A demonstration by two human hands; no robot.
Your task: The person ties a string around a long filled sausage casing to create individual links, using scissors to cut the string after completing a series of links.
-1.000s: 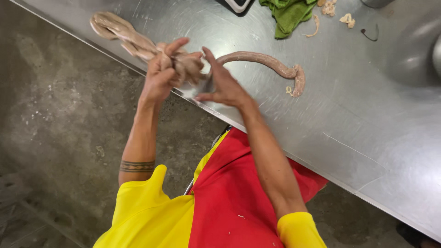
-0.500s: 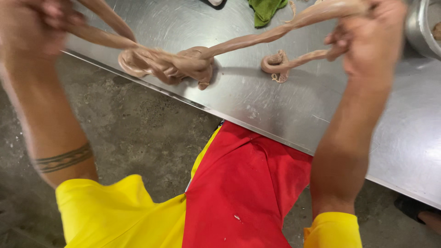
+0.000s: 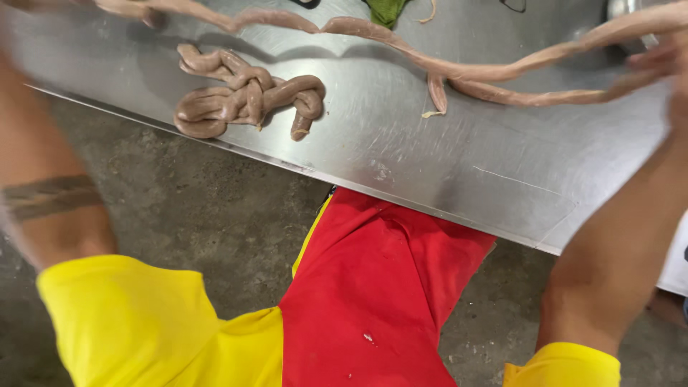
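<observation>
A long pale pink, rope-like intestine strand [image 3: 502,72] stretches in the air over the steel table [image 3: 502,179], from the top left to the right edge. It doubles back into a loop with a short end hanging at the middle. My right hand [image 3: 666,64], blurred at the right edge, grips the strand's right part. Only a blurred bit of my left hand [image 3: 122,8] shows at the top left, closed on the other end. A knotted bundle of the same strand [image 3: 244,100] lies on the table near its front edge, apart from both hands.
A green cloth [image 3: 387,8] lies at the table's far side, and a metal vessel [image 3: 623,8] stands at the top right. The table's front edge runs diagonally above a concrete floor [image 3: 215,215]. My red apron [image 3: 373,287] and yellow sleeves fill the bottom.
My hands have pulled further apart and the strand is stretched longer. The knotted bundle, lifted at the middle before, now rests on the table, free of the stretched strand.
</observation>
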